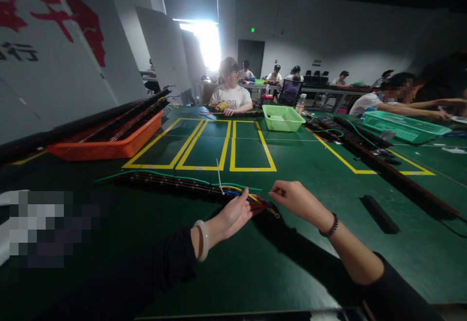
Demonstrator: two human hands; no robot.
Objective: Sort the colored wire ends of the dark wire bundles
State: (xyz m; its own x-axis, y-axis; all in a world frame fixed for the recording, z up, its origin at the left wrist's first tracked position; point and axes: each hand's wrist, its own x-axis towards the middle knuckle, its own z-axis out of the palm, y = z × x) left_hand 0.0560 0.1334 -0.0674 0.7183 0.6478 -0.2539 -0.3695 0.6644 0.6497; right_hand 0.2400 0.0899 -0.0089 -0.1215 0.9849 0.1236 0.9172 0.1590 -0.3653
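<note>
Hand, left: I grip thin yellow and blue wires
Hand, right: I pinch long thin green wire

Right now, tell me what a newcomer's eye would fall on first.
The glaring window at the back, left of centre, would likely strike first, then the orange plastic basket at the left and the yellow tape outlines on the green tabletop. Front and centre, the left hand holds coloured wires, while the right hand is pinched at the end of the green wire.
</note>
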